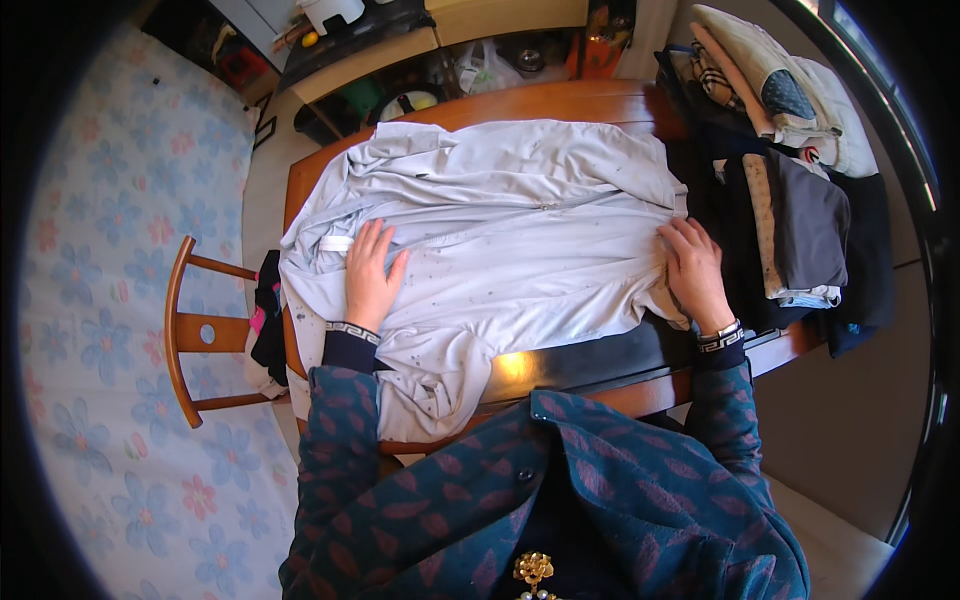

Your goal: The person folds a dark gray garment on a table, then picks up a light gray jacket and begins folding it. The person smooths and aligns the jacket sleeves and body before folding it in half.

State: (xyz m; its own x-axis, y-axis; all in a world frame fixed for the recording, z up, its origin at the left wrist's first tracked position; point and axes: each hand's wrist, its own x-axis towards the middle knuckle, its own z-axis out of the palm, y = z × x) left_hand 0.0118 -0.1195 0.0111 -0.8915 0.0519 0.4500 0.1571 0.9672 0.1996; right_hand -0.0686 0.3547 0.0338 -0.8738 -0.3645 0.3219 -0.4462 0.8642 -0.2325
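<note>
A pale grey long-sleeved jacket (540,250) with small dark marks lies spread on the table, its collar end at the left and its hem at the right. One sleeve (430,400) bunches over the table's near edge, with its cuff toward me. My left hand (373,278) rests flat on the jacket near the collar, thumb apart from the fingers. Beside those fingers shows a small white strip (336,243). At the hem, my right hand (695,275) lies with slightly bent fingers apart on the cloth's edge; its fingertips press the fabric.
Folded clothes (810,220) are piled at the table's right end, with more garments stacked behind. A wooden chair (205,333) holding dark clothing stands at the left. Beyond the brown table (560,97) is a cabinet (510,22) with bags and bowls on its shelves.
</note>
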